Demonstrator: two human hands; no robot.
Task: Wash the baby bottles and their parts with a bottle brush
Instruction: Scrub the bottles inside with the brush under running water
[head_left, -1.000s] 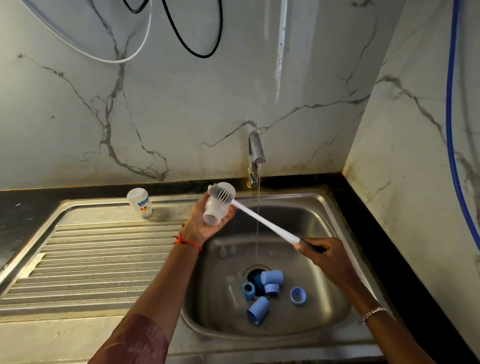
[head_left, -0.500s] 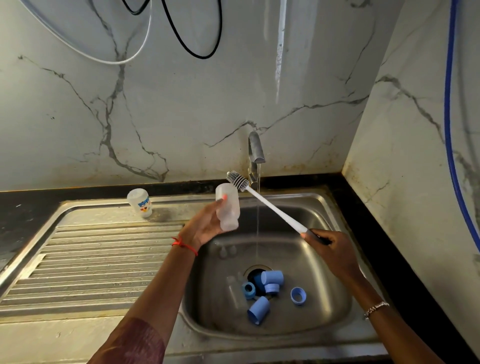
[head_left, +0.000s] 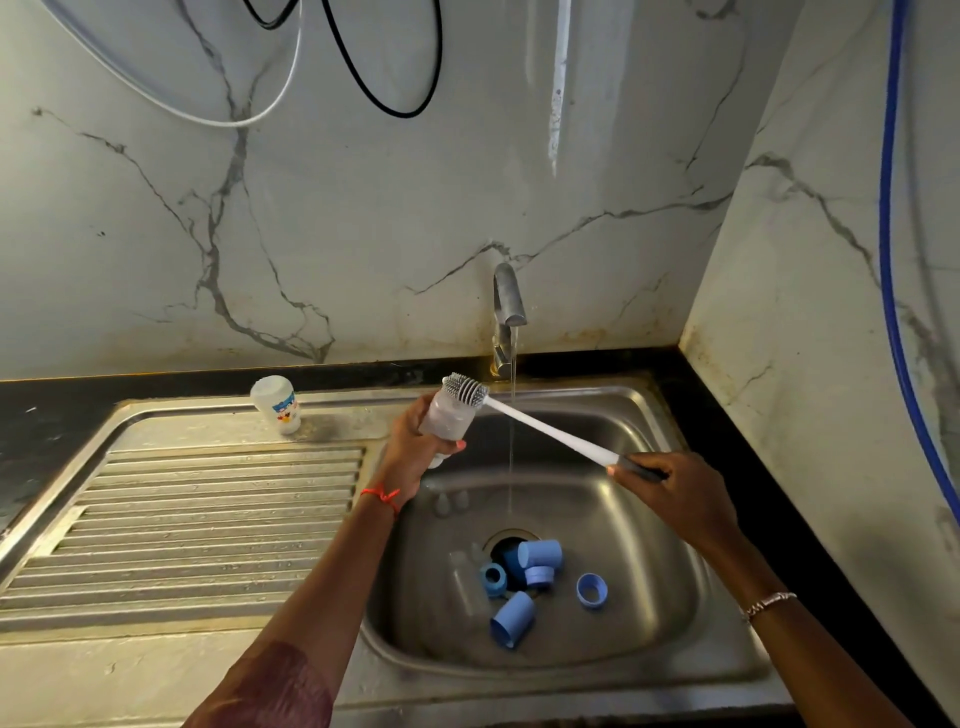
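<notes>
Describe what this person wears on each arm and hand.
No gloves. The left hand has a pink-orange painted nail, and a knotted red thread circles its wrist; a maroon patterned sleeve covers the upper arm. The right hand has a thin metallic bracelet at the wrist, with no sleeve in view.

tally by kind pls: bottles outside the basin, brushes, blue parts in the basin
Bottles outside the basin: 2 (held bottle, printed bottle)
Bottle brush: 1
Blue parts in basin: 5 plainly visible
Total: 8
</notes>
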